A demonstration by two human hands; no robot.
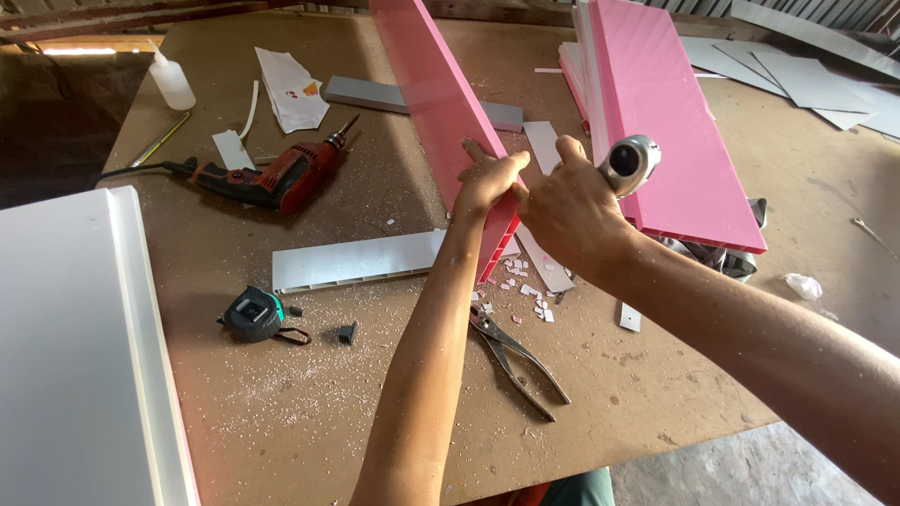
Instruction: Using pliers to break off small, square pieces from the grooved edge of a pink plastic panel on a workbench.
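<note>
**Both hands on a pink panel**

Below the hands lie pliers (517,361). The left hand (486,180) grips the near end of the tilted pink panel (433,98); the right hand (572,211), touching it, is closed around a silver tool (628,164). Left of them rests a red drill (281,176).

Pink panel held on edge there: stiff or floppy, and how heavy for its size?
Likely stiff: the pink panel runs long and straight, unsagging, held at one end by the left hand and right hand. Probably light: its end looks hollow-celled. Glossy, so possibly slippery.
</note>
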